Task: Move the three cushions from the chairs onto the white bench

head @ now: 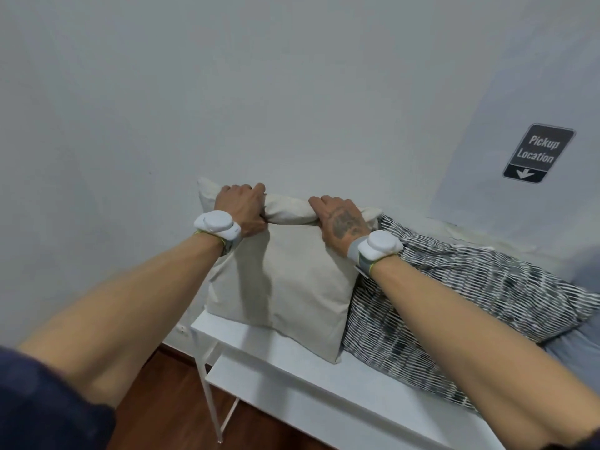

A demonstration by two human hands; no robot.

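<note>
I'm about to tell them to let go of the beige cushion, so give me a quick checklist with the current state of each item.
1. Beige cushion bottom edge on the white bench: ok.
2. Cushion leaning back against the wall: ok.
3. Left hand and right hand both gripping its top edge: ok.
4. Striped cushion on the bench beside it, touching: ok.
5. Third cushion in place: cannot tell; only a grey shape shows at the right edge.
6. Beige cushion near the bench's left end, no overhang: ok.
</note>
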